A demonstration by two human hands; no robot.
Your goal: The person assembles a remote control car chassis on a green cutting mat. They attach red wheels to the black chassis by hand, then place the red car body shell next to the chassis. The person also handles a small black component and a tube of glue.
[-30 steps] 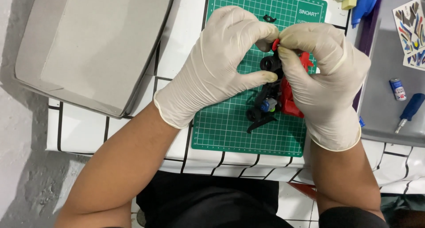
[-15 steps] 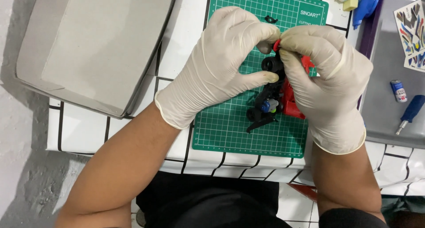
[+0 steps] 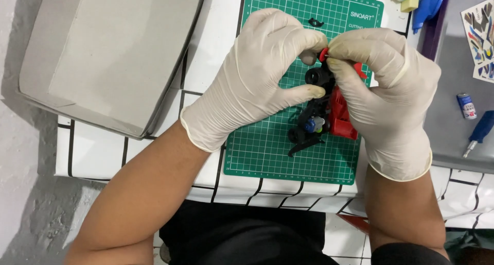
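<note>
Both hands wear cream latex gloves and hold a small red and black toy car chassis (image 3: 329, 111) above a green cutting mat (image 3: 267, 147). My left hand (image 3: 257, 80) grips its black front end with a wheel between thumb and fingers. My right hand (image 3: 386, 95) clasps the red body from the right, fingertips pinching a red part at the top. A blue piece shows in the lower part of the chassis. A tiny black part (image 3: 315, 22) lies loose on the mat above the hands.
A grey cardboard box lid (image 3: 103, 54) lies at the left on the white tiled table (image 3: 92, 152). At the right sits a grey tray (image 3: 453, 136) with a sticker sheet (image 3: 481, 36), a small battery (image 3: 466, 105) and a blue-handled screwdriver (image 3: 479, 132). Blue and yellow parts (image 3: 419, 3) lie at the top.
Both hands stay on the chassis with only slight finger shifts at its top; nothing was let go or picked up.
</note>
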